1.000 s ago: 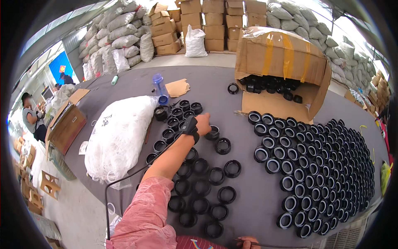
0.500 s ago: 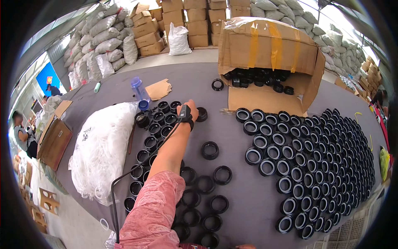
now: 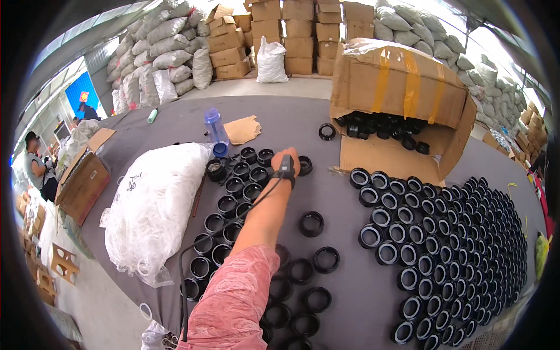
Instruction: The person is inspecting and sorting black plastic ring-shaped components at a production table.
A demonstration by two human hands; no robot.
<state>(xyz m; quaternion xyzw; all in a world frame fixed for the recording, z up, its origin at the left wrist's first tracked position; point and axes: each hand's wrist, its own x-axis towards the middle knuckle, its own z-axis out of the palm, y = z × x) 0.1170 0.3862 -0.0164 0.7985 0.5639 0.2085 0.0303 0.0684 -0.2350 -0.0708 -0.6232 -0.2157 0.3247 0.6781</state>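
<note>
My left hand (image 3: 293,161) reaches across the grey-covered table, its fingers partly hidden and closed on the side of a black plastic ring (image 3: 305,165). A black device (image 3: 285,167) with a cable is strapped to that wrist. Left of the forearm stand several black rings (image 3: 234,186) in close rows. To the right of the forearm lie one separate black ring (image 3: 311,223) and, nearer me, a loose group of black rings (image 3: 301,271). My right hand is out of view.
A white plastic bag of clear rings (image 3: 154,204) lies left. Behind are a blue water bottle (image 3: 214,125) and torn cardboard (image 3: 243,129). An opened carton (image 3: 402,81) of black rings stands back right. Many pale-lined black rings (image 3: 431,243) cover the right side. A person (image 3: 36,166) stands far left.
The whole scene has shifted right and slightly down in the view. My left hand stays at the same black ring. The bit of my right hand at the lower edge has left the view.
</note>
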